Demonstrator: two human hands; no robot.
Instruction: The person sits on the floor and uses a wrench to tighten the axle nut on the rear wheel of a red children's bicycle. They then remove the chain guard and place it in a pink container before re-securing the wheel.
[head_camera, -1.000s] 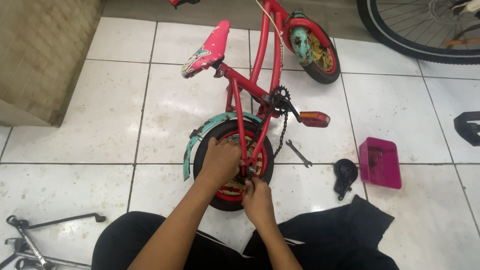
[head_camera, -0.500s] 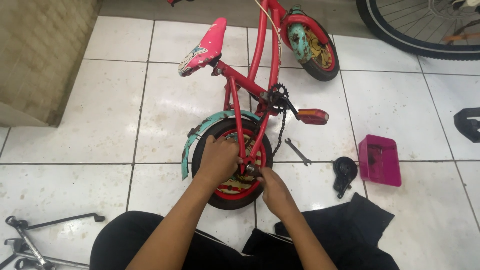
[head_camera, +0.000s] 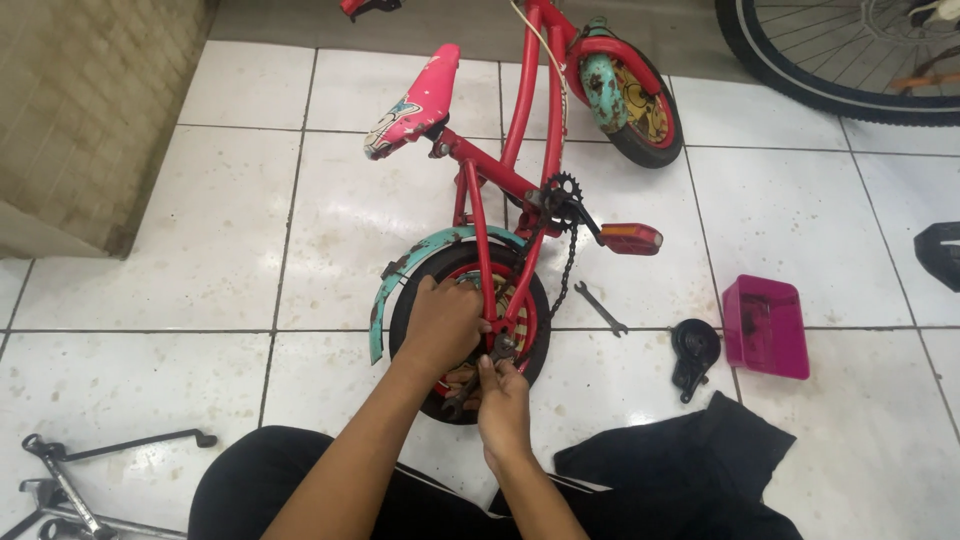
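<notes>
A small red children's bicycle stands on the tiled floor with a pink saddle and a rusty teal rear mudguard. My left hand grips the rear wheel near the hub, fingers curled around the frame stay. Just below it, my right hand is closed on a dark spanner at the rear axle. The loose chain hangs from the chainring.
Another spanner lies on the floor right of the wheel, then a black part and a pink tray. A black cloth is at lower right, metal stays at lower left, a large bicycle wheel top right.
My right hand has shifted slightly at the rear axle, first up to the right, then back down below the hub. My left hand stays on the wheel.
</notes>
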